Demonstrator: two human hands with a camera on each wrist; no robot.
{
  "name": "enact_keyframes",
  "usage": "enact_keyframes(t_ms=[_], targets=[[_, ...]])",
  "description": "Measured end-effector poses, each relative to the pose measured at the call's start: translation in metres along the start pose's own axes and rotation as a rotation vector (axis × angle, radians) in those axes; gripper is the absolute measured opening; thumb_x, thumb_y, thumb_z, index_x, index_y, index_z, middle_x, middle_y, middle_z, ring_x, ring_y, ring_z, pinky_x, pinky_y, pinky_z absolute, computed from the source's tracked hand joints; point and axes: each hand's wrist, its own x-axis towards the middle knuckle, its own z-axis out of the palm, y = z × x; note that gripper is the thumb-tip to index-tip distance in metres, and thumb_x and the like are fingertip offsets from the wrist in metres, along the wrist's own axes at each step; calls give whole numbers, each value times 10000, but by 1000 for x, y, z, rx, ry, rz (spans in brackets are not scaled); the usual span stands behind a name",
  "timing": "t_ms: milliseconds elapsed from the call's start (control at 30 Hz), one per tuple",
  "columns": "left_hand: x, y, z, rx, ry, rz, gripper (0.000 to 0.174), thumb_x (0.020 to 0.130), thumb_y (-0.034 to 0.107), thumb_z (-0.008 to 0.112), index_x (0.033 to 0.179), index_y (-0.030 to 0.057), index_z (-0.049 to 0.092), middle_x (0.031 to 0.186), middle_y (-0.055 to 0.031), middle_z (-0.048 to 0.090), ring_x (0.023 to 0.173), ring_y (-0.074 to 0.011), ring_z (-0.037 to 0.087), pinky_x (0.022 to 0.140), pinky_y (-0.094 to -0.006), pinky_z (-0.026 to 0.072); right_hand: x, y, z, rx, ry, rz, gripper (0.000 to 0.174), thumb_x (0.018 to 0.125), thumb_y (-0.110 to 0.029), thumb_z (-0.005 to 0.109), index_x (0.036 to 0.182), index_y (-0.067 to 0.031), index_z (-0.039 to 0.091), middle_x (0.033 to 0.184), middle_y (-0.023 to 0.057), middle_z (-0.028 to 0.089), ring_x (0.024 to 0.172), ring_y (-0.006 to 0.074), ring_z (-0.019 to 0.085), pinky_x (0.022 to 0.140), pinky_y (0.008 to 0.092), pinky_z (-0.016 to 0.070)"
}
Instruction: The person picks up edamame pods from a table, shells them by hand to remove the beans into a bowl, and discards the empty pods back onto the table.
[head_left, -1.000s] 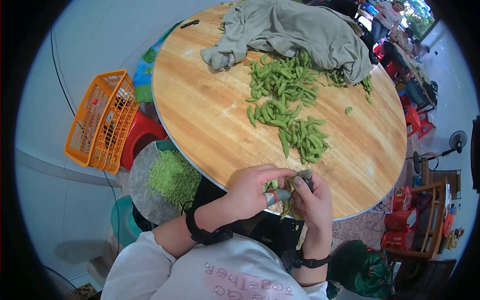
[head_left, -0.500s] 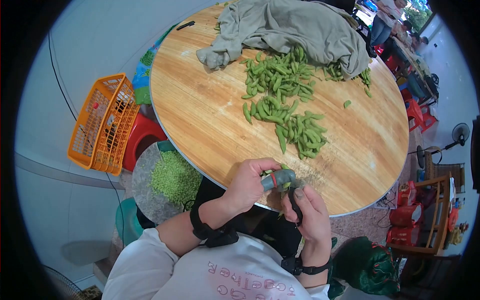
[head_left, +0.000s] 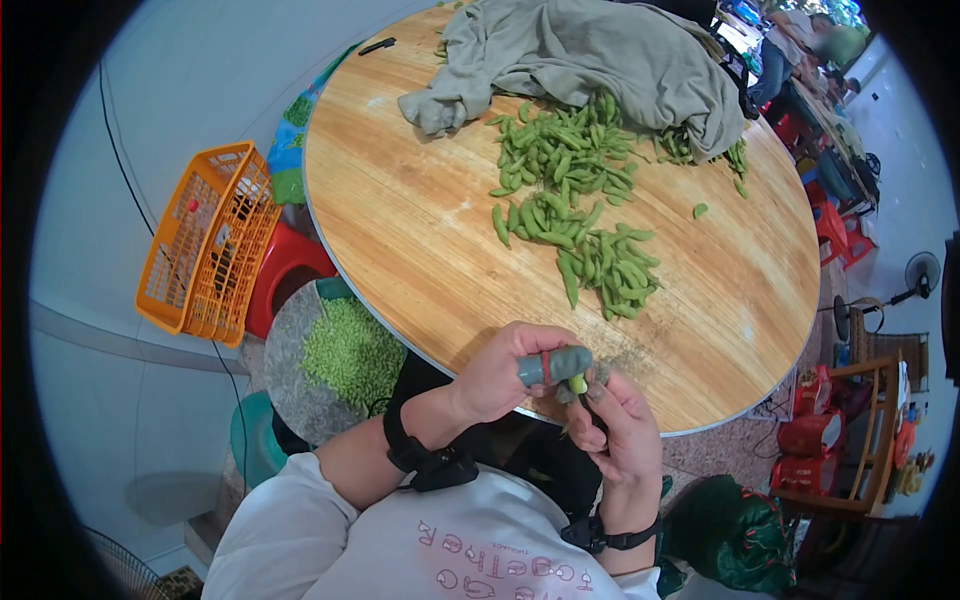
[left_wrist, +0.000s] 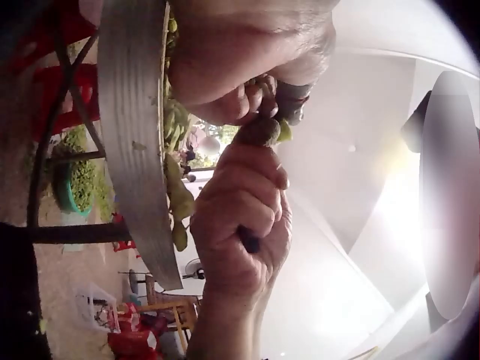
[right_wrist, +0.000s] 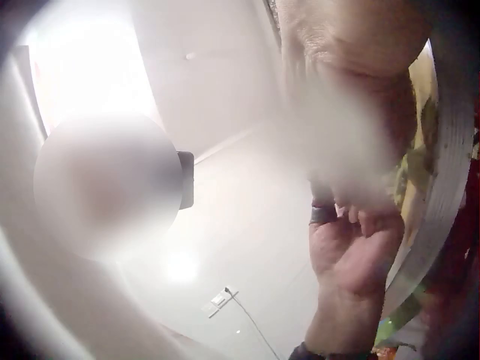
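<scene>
At the near edge of the round table, my left hand (head_left: 492,378) pinches a green soybean pod (head_left: 578,383). One of its digits wears a grey cover (head_left: 553,366) with a red band. Close against it, my right hand (head_left: 622,425) has its fingers curled round a dark-handled tool (head_left: 593,412); the tool's working end is hidden. In the left wrist view, the tool's dark butt (left_wrist: 250,240) shows inside the right fist, and the right fingertips come right up to the pod (left_wrist: 285,130). Beyond the hands lies a pile of soybean pods (head_left: 565,165).
A grey cloth (head_left: 590,60) covers the far part of the wooden table (head_left: 400,200). Left of the table, shelled beans (head_left: 350,355) fill a grey-lined container beside a red stool (head_left: 290,270) and an orange crate (head_left: 205,245). A dark green bag (head_left: 730,535) stands at right.
The right hand dipped away from the left, showing the black handle, then came back up to the pod. The left hand's covered digit now lies over the pod; the pile stays put.
</scene>
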Motion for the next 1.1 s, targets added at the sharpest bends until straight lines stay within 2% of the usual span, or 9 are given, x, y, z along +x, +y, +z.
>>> enact_keyframes(t_ms=[100,200,400,533,600,700,767,967,1100], targets=[[2,6,9,80,145,-116,194,756,51,670,929,17,589,795,6,560,742,-65,531,648,-202,431,6,5,2,-406,154,-165,123,922,-128,479,923,-20,538,614,-33,468,486,25,357,430,173,271],[4,10,17,544,206,70,222,746,9,670,949,36,585,801,16,565,751,-47,529,641,-202,436,10,15,-5,-754,258,-398,113,910,-124,505,867,-31,553,603,-42,478,499,14,370,435,166,262],[6,14,4,671,170,92,241,768,-10,637,1004,23,598,877,-3,604,824,-56,550,732,-216,455,10,-4,-8,-217,133,-124,119,896,-133,538,831,-35,558,605,-36,492,513,22,399,456,175,294],[10,11,-2,685,95,217,293,788,12,614,1079,39,593,908,-30,608,843,-115,581,755,-243,465,16,-7,-6,-643,198,-197,121,889,-128,551,880,-10,576,644,-30,529,557,30,452,497,179,355],[10,14,2,777,73,297,294,796,15,601,1088,49,595,908,-38,607,845,-132,588,752,-252,469,27,-11,3,-712,373,-573,132,881,-103,554,930,14,589,700,-21,567,624,35,498,559,181,406],[5,24,13,911,137,174,294,780,19,611,1070,65,614,864,-50,599,812,-172,597,725,-268,470,27,-12,0,-758,234,-415,169,873,-89,561,991,30,588,750,-12,595,701,46,526,637,194,438],[5,26,10,1051,139,220,354,750,39,639,1101,72,602,825,-56,587,763,-194,594,687,-280,465,29,-12,0,-755,245,-464,146,862,-81,574,956,30,588,704,-12,582,592,28,491,539,171,404],[-4,25,-9,1036,-227,489,383,718,42,658,1092,74,578,786,-53,574,708,-183,584,653,-261,455,27,-7,-8,120,32,-1,79,848,-81,578,827,-20,533,533,-41,422,383,19,297,342,170,215],[-5,27,-3,732,-14,271,235,746,23,624,973,55,578,797,-13,570,727,-122,571,655,-240,452,31,-5,-3,221,-6,-31,106,845,-104,587,812,-28,519,527,-44,393,389,30,324,348,171,238]])
